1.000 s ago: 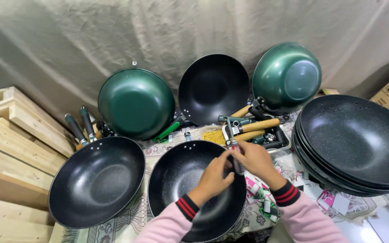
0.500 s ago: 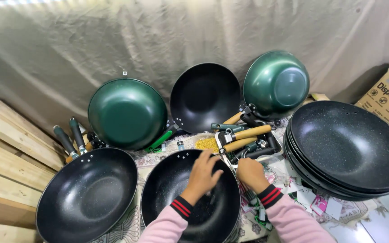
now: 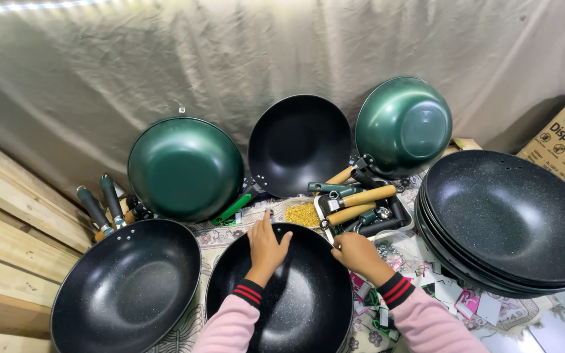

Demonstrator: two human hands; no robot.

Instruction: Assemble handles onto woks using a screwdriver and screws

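Black speckled non-stick wok [image 3: 295, 307] is steadied by the flat, spread left hand [image 3: 266, 248] while its rim is gripped by the closed right hand [image 3: 359, 253].

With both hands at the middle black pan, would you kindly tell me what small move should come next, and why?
Probably the right hand should pick a wooden handle from the tray. It already rests at the rim beside that pile, while the left hand lies flat inside the black pan, steadying it; no handle shows on this pan.
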